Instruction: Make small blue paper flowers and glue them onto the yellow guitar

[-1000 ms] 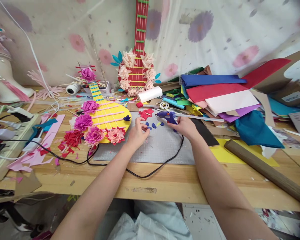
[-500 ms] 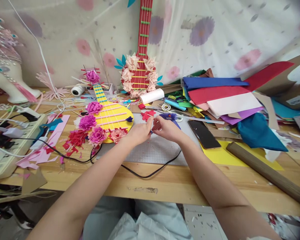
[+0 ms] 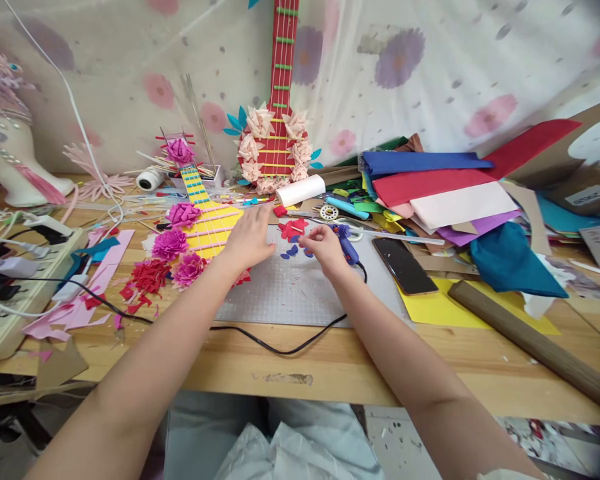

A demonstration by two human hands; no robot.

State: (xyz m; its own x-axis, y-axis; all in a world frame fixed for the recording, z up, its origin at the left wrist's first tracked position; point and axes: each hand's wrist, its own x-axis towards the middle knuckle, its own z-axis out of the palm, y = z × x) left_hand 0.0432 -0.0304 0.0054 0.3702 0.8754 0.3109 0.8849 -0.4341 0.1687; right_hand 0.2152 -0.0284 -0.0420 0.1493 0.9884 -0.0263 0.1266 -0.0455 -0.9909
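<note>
Yellow and trimmed with flowers, the model guitar lies on the worktop, partly hidden by the left hand, whose thumb stands wide of its fingers. The right hand has its fingertips drawn narrow beside blue petals on the grey cutting mat; whether it holds one, I cannot tell. The glue gun lies just beside it.

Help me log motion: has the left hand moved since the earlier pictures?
Yes. Against the red guitar, the left hand has moved leftward and slightly farther back; it now hides the right edge of the yellow guitar.
</note>
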